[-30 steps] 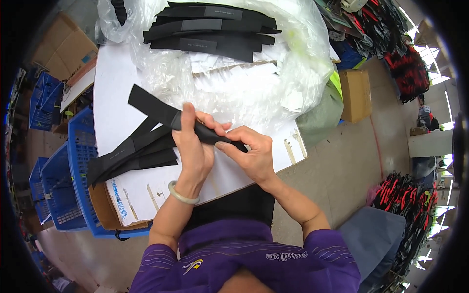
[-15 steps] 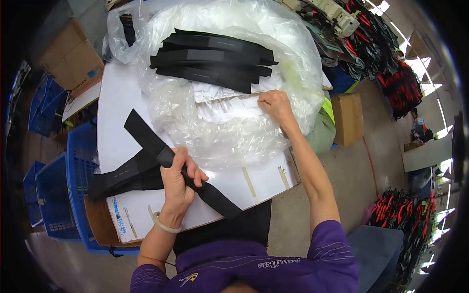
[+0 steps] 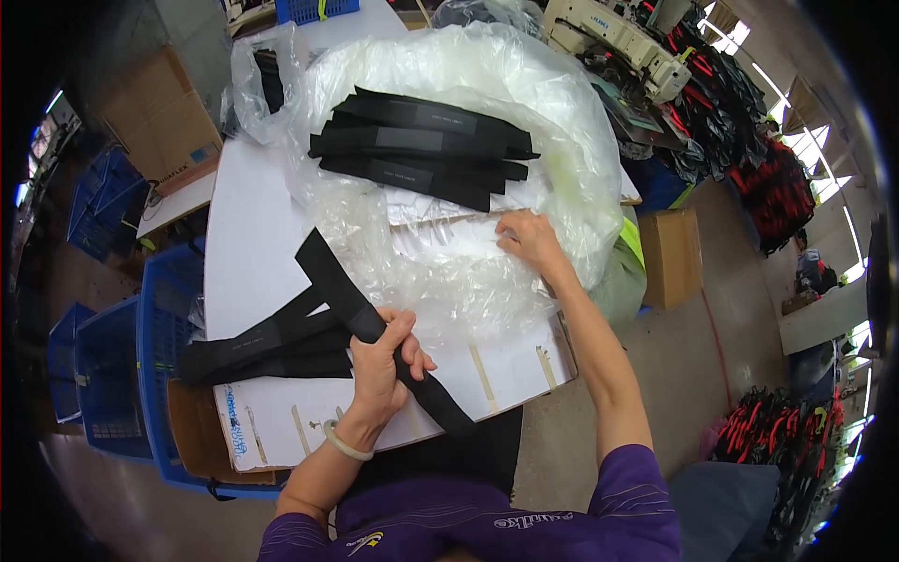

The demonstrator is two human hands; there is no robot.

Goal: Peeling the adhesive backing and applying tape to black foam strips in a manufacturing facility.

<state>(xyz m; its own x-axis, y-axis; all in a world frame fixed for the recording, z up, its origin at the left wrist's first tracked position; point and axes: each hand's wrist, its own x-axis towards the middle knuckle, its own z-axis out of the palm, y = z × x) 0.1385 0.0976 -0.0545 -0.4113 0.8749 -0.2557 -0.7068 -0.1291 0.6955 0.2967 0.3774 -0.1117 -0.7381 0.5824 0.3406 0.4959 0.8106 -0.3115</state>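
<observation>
My left hand [image 3: 386, 361] is closed around the middle of a black fabric strip [image 3: 339, 290], which slants across the near side of the table. Left of this hand, a loose bunch of black strips [image 3: 267, 347] fans out over the table edge. My right hand [image 3: 532, 239] rests at white sheets [image 3: 449, 234] inside a large clear plastic bag [image 3: 342, 225]. Its fingers are curled with the tips down on the white layer; whatever they pinch is too small to make out. Beyond it, a stack of black strips [image 3: 426, 140] lies on the bag's contents.
The white table [image 3: 248, 206] ends close to my waist. Blue crates [image 3: 169, 318] and an open cardboard box [image 3: 201, 436] stand at its left. A sewing machine [image 3: 618, 42] is at the far right, with a brown carton [image 3: 670, 258] below.
My left hand and its strip have shifted right, away from the loose bunch. My right hand stays at the white sheets, its fingers slightly rearranged. The whole view has tilted a little.
</observation>
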